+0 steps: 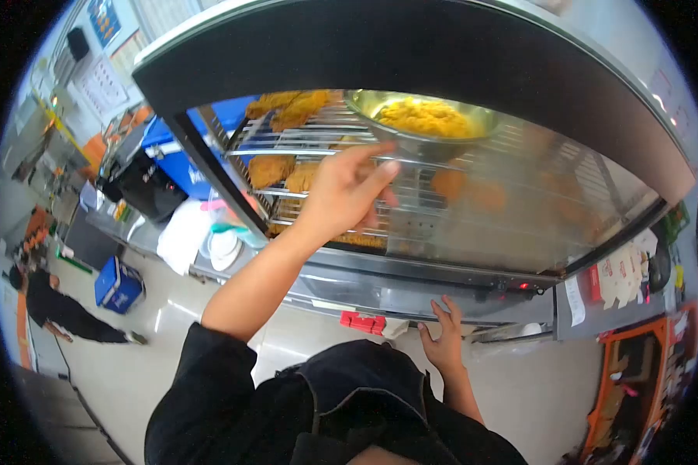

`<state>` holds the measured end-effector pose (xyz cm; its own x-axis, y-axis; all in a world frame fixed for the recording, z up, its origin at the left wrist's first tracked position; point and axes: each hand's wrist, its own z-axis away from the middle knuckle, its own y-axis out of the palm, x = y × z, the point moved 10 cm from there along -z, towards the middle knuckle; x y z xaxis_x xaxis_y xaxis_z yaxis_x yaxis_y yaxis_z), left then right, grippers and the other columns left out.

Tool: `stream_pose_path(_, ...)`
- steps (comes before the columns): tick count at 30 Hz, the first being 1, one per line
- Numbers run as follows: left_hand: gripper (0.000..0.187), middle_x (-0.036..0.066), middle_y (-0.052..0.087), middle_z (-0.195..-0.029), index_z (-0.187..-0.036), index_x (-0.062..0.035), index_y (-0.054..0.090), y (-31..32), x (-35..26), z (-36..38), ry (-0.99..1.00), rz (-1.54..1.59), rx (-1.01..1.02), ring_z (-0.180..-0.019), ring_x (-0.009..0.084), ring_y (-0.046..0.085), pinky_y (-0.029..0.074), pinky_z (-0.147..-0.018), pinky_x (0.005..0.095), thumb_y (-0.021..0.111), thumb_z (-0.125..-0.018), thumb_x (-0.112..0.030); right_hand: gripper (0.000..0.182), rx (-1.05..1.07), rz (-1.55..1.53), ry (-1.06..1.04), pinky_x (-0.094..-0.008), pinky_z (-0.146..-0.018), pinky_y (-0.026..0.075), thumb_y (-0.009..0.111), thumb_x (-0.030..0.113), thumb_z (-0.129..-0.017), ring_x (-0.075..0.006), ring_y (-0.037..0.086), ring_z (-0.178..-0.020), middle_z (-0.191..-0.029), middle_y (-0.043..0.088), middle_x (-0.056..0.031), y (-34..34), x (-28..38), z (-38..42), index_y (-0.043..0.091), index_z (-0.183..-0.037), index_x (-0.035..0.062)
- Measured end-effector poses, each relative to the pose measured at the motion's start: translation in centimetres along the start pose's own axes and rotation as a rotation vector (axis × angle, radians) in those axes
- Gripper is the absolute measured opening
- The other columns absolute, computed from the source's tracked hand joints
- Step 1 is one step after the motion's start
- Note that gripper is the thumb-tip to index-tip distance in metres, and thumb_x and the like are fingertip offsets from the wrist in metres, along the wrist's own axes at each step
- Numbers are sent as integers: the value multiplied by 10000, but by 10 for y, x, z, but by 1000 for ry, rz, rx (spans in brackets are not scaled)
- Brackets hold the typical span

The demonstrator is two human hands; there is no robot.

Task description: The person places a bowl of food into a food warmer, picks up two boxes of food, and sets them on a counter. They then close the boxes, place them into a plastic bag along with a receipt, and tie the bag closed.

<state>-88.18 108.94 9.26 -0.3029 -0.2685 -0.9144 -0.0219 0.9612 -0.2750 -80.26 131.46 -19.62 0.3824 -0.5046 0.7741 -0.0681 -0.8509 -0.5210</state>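
Room: a kitchen work area with a pale, glossy tiled floor (178, 318); the clock is read about the centre of your view. At 12 o'clock, a large display cabinet with a black top panel (411, 54), silver wire racks (318, 142) and a clear glass front pane (520, 194). At 1 o'clock inside it, on the upper rack, a round silver metal bowl (434, 144) containing yellow, crumbly-looking food (425, 118). At 11 o'clock, golden-brown breaded pieces (298, 110) on the upper rack; at 10, similar flat pieces (271, 170) one level down. Your left hand (353, 190), near 12, is raised before the racks, forefinger stretched close to the bowl's underside, thumb set a narrow gap from it, other fingers curled; you show nothing in it, though whether those fingers grip the pane's edge cannot be told. Your right hand (444, 345), at 5, is spread wide and holds nothing visible, just beside the cabinet's lower front ledge (442, 306). At 6, a bright red packet (363, 322). At 9, a crumpled white bag (184, 236) and round white lids (223, 248). Between 8 and 9, a blue box-shaped cooler (119, 284) on the floor, and beyond it a person in dark clothing (62, 310). At 3, white-and-red cartons (616, 279); at 4, an orange-framed shelf unit (636, 380).
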Motion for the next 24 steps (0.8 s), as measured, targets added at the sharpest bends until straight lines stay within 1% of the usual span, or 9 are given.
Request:
stream_pose_path(4, 273, 42, 668, -693, -1168, -8, 661, 12, 6, -9, 16, -8, -23, -427, 54, 531, 409, -380, 213, 627, -1032, -242, 505, 48, -77, -23, -408, -994, 517, 773, 73, -854, -355, 550, -1272, -1492, 454, -214, 13, 1, -12, 616, -1330, 9)
stream_pose_path(8, 207, -5, 570, -648, -1110, 2, 656, 8, 16, -11, 114, 25, -160, -480, 36, 490, 405, -393, 215, 640, -1022, -184, 513, 108, -94, 5, -404, -997, 511, 769, 68, -855, -338, 595, -1200, -1494, 453, -210, 18, -1, -19, 612, -1341, 23)
stream_pose_path(13, 237, 16, 613, -683, -1110, 0, 676, -50, 31, 9, 121, -11, -367, -463, 61, 518, 412, -396, 238, 660, -1010, -215, 526, 120, -85, -63, -412, -1009, 497, 760, 73, -860, -347, 614, -1172, -1490, 456, -202, 8, 5, -28, 599, -1359, 27)
stream_pose_path(15, 228, 0, 600, -690, -1155, -16, 646, -90, 40, 23, 53, -70, -521, -426, 53, 465, 362, -375, 216, 648, -1023, -202, 527, 122, -69, -84, -412, -1001, 501, 750, 80, -870, -356, 616, -1174, -1488, 454, -198, 4, 2, -25, 590, -1370, 25)
stream_pose_path(18, 282, 58, 668, -804, -1227, -2, 604, -131, 42, 51, 84, -101, -727, -495, 71, 556, 443, -428, 221, 630, -1033, -205, 509, 88, -98, -78, -410, -1011, 496, 749, 80, -872, -347, 625, -1162, -1471, 472, -195, -2, -8, -23, 601, -1355, 20)
stream_pose_path(20, 407, 162, 721, -1100, -1374, 13, 533, -143, 40, 79, 387, -13, -912, -831, 147, 724, 582, -711, 257, 628, -1032, -186, 459, 56, -151, -34, -403, -988, 511, 762, 82, -868, -313, 643, -1146, -1430, 531, -188, -3, -21, -20, 639, -1305, 17)
stream_pose_path(21, 407, 162, 721, -1100, -1374, 13, 533, -142, 53, 80, 381, -19, -921, -831, 147, 724, 582, -711, 257, 628, -1032, -186, 459, 67, -155, -35, -403, -988, 511, 762, 82, -868, -313, 643, -1146, -1430, 531, -188, -1, -23, -19, 639, -1305, 17)
stream_pose_path(23, 544, 214, 632, -1371, -1509, 12, 422, -119, 46, 86, 558, -403, -857, -1237, 234, 644, 508, -1030, 342, 626, -1028, -142, 438, 111, -126, -36, -401, -972, 525, 754, 89, -878, -294, 658, -1130, -1433, 530, -180, 3, -27, -19, 644, -1295, 13)
stream_pose_path(24, 663, 226, 511, -1515, -1581, -5, 317, -114, 53, 84, 477, -404, -794, -1435, 303, 470, 395, -1139, 404, 639, -1014, -124, 438, 125, -126, -38, -401, -972, 525, 754, 89, -878, -294, 658, -1130, -1433, 530, -180, 5, -27, -19, 644, -1295, 13)
